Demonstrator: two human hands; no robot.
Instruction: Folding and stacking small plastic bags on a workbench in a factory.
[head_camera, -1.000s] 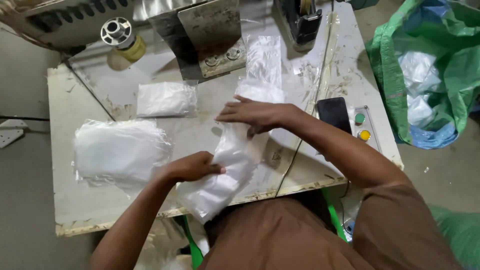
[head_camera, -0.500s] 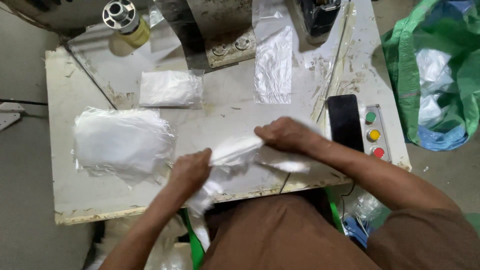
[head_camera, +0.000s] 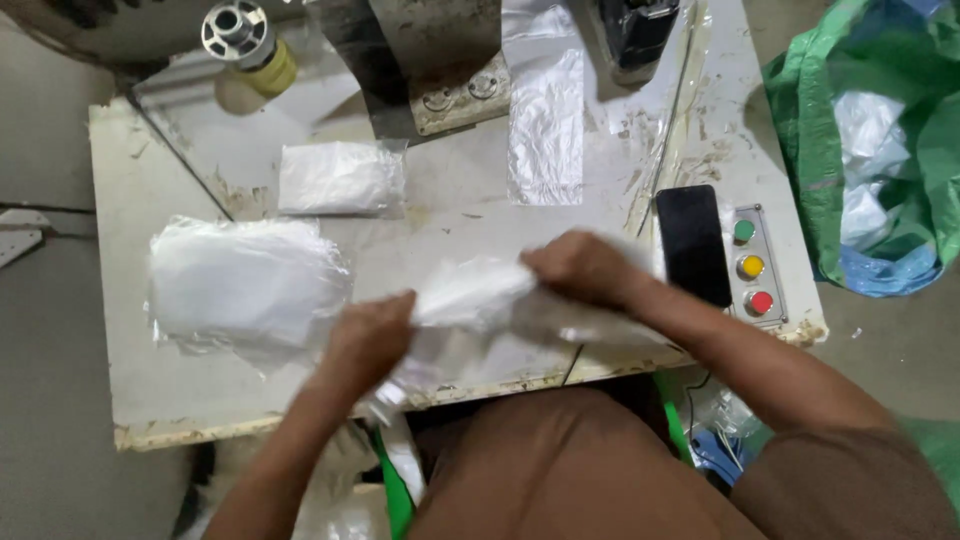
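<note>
My left hand and my right hand both grip a clear plastic bag with white folded material inside, held across the near edge of the worn white table. The left hand pinches its near-left end, the right hand closes over its right end. A clear film flap spreads under my right wrist. To the left lies a stack of clear plastic bags, and farther back a small packed white bag.
A long clear bag lies under the metal machine base at the back. A tape roll on a yellow holder stands back left. A black phone and three coloured buttons sit right. A green sack is beyond.
Both hands pulled the bag from mid-table toward the near edge and turned it sideways; my right hand moved from the bag's far end to its right end.
</note>
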